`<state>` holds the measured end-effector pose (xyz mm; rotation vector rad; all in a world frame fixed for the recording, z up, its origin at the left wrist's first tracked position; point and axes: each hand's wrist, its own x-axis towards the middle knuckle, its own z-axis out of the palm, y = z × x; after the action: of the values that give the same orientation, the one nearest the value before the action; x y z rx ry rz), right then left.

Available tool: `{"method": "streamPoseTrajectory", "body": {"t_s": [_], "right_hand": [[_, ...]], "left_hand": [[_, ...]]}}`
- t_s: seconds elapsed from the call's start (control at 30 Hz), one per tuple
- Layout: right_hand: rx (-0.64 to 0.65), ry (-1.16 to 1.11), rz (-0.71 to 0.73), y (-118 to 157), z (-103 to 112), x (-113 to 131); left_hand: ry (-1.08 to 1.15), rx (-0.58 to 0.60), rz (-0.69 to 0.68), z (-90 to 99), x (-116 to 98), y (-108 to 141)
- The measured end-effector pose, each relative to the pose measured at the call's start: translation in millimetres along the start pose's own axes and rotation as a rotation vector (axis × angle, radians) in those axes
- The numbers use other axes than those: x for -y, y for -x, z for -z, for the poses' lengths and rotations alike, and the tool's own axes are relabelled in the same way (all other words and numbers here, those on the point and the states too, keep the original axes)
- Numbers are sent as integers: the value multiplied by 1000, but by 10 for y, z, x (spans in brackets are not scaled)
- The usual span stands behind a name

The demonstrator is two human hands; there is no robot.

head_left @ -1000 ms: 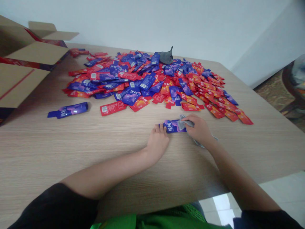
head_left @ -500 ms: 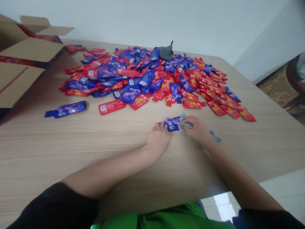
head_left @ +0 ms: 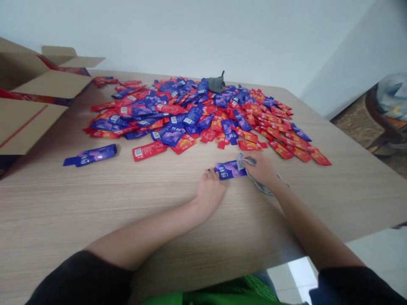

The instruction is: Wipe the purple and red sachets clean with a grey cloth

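Note:
A blue pouch (head_left: 230, 170) with purple fruit and white characters lies flat on the table before me. My left hand (head_left: 211, 188) grips its left end, fingers bent over the tab. Bunched in the closed fingers of my right hand (head_left: 260, 168) is a grey cloth (head_left: 262, 187), pressed on the pouch's right part. The rest of the cloth trails on the table beneath my right wrist. A second blue pouch (head_left: 92, 156) lies alone to the left, and a red pouch (head_left: 149, 151) shows its barcode side near the pile.
A large pile of red and blue pouches (head_left: 190, 114) spreads across the back of the wooden table (head_left: 95, 212). A dark grey cloth bundle (head_left: 216, 84) sits atop its far side. An open cardboard box (head_left: 51, 84) stands at the left.
The camera view has shifted slightly, so the scene sits lower. My right hand has moved the cloth a little on the pouch, showing more of its printed fruit. My left hand stays at its end.

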<state>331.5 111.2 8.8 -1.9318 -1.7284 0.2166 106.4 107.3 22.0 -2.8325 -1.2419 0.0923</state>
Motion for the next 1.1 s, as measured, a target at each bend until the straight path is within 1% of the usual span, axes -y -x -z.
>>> {"method": "streamPoseTrajectory", "body": {"t_s": [0.07,0.13,0.23,0.33,0.43,0.47,0.5,0.57,0.6,0.67,0.7,0.73,0.77,0.8,0.87,0.97,1.03,1.1], "right_hand": [[23,-19,5,23,-22,-2],[101,-49,15,59,13,-16],[217,-111,18,162,96,48],[287,-173,60,337,104,286],[452,-279,176,465,102,540],[462,-297,185,466,124,583],[434,-302,173,441,160,598],[302,-287,120,321,260,550],[228,-275,97,239,312,503],[102,-251,67,75,387,410],[50,-235,51,10,396,381],[5,-218,33,-35,383,367],[-34,-203,18,-55,345,368],[-61,-189,13,-49,288,381],[-61,-161,49,31,135,413],[42,-62,98,229,-59,389],[118,11,87,325,-90,296],[165,52,63,360,-42,178]], "left_hand": [[12,-1,-7,14,36,-38],[27,-6,0,40,98,-83],[35,-47,76,87,193,-122],[49,-85,143,104,219,-104],[78,-79,153,65,186,-54],[87,-76,142,44,181,-42],[97,-76,117,23,185,-35],[117,-78,26,-16,233,-44],[131,-75,-51,-33,275,-61],[178,-53,-267,-65,378,-108],[203,-46,-367,-85,427,-132],[223,-48,-440,-109,467,-153],[239,-57,-476,-138,495,-167],[247,-71,-475,-172,508,-174],[246,-92,-412,-244,496,-164],[230,-91,-357,-315,435,-126],[215,-96,-341,-321,415,-116],[198,-105,-347,-301,425,-131]]}}
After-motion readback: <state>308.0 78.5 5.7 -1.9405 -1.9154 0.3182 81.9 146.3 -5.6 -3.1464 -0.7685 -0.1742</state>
